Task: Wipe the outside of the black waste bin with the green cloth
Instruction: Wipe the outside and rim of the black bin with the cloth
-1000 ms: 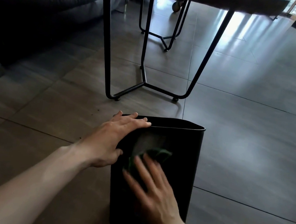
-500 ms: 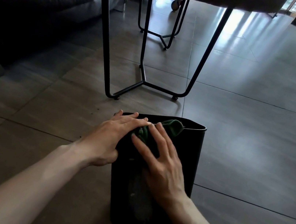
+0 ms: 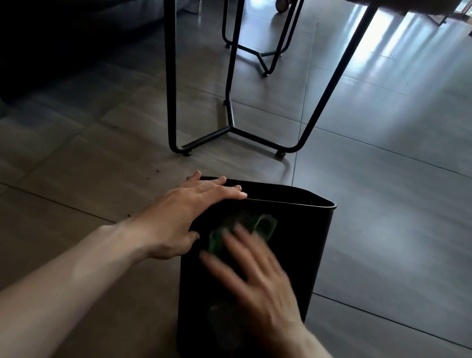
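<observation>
Mid-wipe on the near face of the black waste bin [image 3: 294, 249], standing upright on the tiled floor [image 3: 408, 204] just this side of the black metal table legs [image 3: 230, 129]. Right hand [image 3: 257, 277] flat against that face, fingers straight and spread, pressing the green cloth [image 3: 239, 228] to the plastic — motion-blurred, so mid-stroke by the look of it. Left hand [image 3: 191, 206] laid open over the bin's left rim corner, fingers straight along the edge, steadying rather than gripping.

Next move, at a guess: carrying the stroke down toward the base, then turning the bin to reach the side and far faces — calling for firm, even pressure and a steady brace from the left hand so the light bin neither tips nor slides.

Against half a second ago: cloth and right hand lower, off the top rim and onto the upper middle of the face; left hand and bin unmoved.
</observation>
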Demonstrator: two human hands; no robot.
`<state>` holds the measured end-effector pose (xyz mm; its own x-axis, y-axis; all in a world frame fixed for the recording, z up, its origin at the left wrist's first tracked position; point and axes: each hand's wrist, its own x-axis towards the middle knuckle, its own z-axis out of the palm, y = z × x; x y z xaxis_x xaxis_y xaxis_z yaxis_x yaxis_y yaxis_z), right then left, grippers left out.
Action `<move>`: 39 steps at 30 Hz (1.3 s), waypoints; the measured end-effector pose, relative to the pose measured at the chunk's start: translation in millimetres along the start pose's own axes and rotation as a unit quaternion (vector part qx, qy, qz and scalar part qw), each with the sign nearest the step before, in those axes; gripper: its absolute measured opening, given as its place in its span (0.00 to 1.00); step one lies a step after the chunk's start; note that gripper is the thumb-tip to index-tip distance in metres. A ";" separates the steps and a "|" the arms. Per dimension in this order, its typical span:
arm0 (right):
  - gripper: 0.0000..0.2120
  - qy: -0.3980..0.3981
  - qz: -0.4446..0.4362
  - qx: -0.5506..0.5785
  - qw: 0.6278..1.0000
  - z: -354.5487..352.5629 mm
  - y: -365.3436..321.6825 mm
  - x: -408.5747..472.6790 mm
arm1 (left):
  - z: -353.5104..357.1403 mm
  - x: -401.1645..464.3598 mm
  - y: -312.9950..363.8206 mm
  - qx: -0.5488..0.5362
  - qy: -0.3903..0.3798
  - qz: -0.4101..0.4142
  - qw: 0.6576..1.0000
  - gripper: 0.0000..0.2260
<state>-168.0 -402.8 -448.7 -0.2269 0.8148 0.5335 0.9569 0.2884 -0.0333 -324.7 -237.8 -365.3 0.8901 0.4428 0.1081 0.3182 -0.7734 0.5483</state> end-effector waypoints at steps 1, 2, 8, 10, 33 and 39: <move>0.26 0.025 0.038 0.014 0.999 -3.1 5.7 18.7 | -0.6 0.7 0.3 -0.004 0.003 0.001 1.000 0.44; 0.28 0.043 0.064 0.025 0.997 -3.3 9.6 31.8 | -0.7 1.8 0.5 -0.007 0.007 0.000 1.000 0.42; 0.24 -0.022 0.006 -0.011 1.000 22.0 -6.3 -15.5 | -3.4 5.0 -2.8 0.006 0.005 -0.015 1.000 0.45; 0.15 -0.071 -0.077 -0.035 0.994 30.0 -12.2 -56.2 | -3.4 6.7 -3.2 0.013 0.000 -0.018 1.000 0.47; 0.20 -0.142 -0.144 -0.110 0.973 22.6 -34.5 -93.2 | -0.7 4.8 -9.6 -0.002 -0.005 -0.018 1.000 0.48; 0.25 0.032 0.046 0.042 0.998 0.9 -7.1 10.0 | 1.0 5.1 -9.2 -0.019 -0.002 -0.002 1.000 0.45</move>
<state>-177.2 -396.3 -444.0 -0.1248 0.8069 0.5774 0.9541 0.2572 -0.1532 -322.8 -228.9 -370.6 0.8905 0.4434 0.1025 0.3084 -0.7536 0.5805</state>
